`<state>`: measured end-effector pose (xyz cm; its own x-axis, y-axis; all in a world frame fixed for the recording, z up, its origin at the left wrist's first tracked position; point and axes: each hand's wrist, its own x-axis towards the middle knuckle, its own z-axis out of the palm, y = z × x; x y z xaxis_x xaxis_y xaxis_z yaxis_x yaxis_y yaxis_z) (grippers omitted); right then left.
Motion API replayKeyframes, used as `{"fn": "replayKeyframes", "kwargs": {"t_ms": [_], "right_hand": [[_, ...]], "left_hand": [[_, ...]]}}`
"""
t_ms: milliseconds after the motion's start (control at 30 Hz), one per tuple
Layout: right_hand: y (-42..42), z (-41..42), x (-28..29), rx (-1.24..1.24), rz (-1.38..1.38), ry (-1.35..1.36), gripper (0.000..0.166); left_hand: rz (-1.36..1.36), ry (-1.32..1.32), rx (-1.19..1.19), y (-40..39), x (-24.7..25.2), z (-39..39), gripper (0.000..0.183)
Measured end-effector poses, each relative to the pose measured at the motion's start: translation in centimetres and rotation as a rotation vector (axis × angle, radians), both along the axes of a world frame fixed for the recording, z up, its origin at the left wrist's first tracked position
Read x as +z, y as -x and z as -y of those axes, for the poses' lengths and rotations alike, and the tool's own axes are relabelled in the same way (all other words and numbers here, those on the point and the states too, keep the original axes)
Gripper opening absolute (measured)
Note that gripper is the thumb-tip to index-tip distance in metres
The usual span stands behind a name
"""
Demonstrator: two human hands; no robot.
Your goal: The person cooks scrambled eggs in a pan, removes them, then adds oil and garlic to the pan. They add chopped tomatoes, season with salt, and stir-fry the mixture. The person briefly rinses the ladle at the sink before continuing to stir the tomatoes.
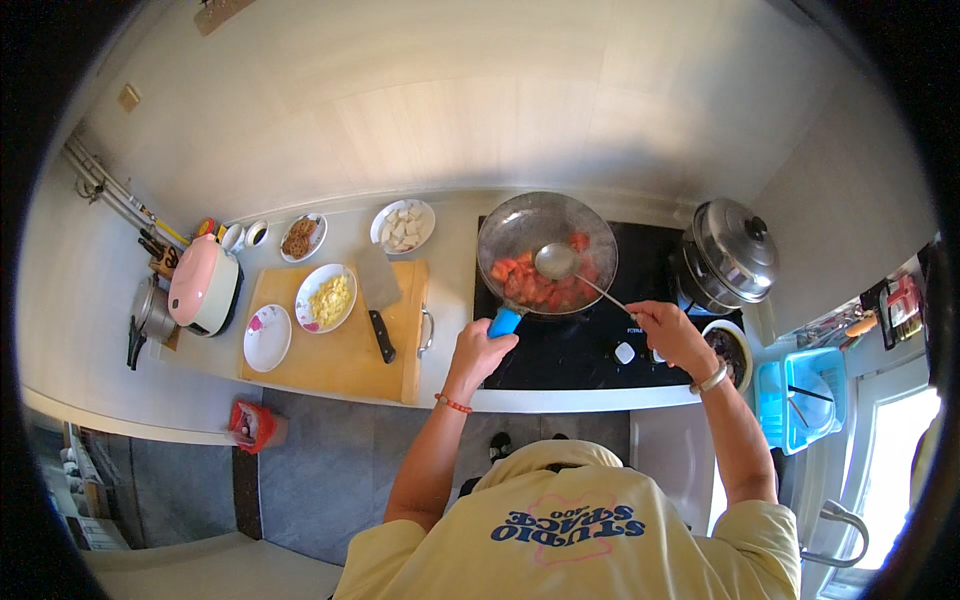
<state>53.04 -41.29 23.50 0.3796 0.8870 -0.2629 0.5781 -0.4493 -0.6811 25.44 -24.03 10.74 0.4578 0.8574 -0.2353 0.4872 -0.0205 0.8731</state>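
My left hand (pixel 481 352) grips the blue handle (pixel 505 322) of a metal wok (pixel 546 208), which stands on the left side of a black cooktop (pixel 555 360). My right hand (pixel 671 336) is closed around the thin handle of a metal ladle (pixel 557 261). The ladle's bowl rests over chopped tomato pieces (pixel 525 286) in the wok. A cleaver (pixel 379 289) with a black handle lies on a wooden cutting board (pixel 337 375), beside a bowl of chopped yellow and white food, perhaps egg (pixel 328 300). An empty plate (pixel 267 338) overlaps the board's left part.
Behind the board are a bowl of white cubes (pixel 403 227) and a plate of brown food (pixel 303 238). A pink-lidded rice cooker (pixel 204 285) stands left. Right are a lidded steel pot (pixel 726 255), a bowl of dark food (pixel 727 352) and a blue plastic basket (pixel 772 405).
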Motion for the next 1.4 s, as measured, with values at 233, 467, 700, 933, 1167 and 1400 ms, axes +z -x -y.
{"fn": "replayKeyframes", "kwargs": {"t_ms": [233, 467, 700, 933, 1167, 1400], "right_hand": [[2.0, -0.1, -2.0, 0.095, -0.056, -0.102, 0.03], [3.5, -2.9, -7.0, 0.123, 0.229, -0.354, 0.026], [2.0, -0.5, -3.7, -0.129, 0.375, -0.219, 0.026], [0.2, 0.1, -1.1, -0.008, 0.191, -0.093, 0.025], [-1.0, 0.2, 1.2, 0.288, 0.369, -0.04, 0.027], [-0.6, 0.1, 2.1, 0.092, 0.416, -0.003, 0.026]], "left_hand": [[-0.028, 0.006, -0.019, -0.4, 0.8, -0.2, 0.033], [-0.045, 0.093, -0.012, -0.1, 2.0, -0.1, 0.037], [-0.024, -0.138, 0.148, 0.2, 1.6, 1.8, 0.059], [0.148, -0.133, 0.148, 2.0, 0.4, 4.7, 0.051], [0.191, -0.112, 0.086, 1.4, 1.0, 4.6, 0.042], [0.234, -0.024, 0.132, 2.3, 0.3, 5.0, 0.048]]}}
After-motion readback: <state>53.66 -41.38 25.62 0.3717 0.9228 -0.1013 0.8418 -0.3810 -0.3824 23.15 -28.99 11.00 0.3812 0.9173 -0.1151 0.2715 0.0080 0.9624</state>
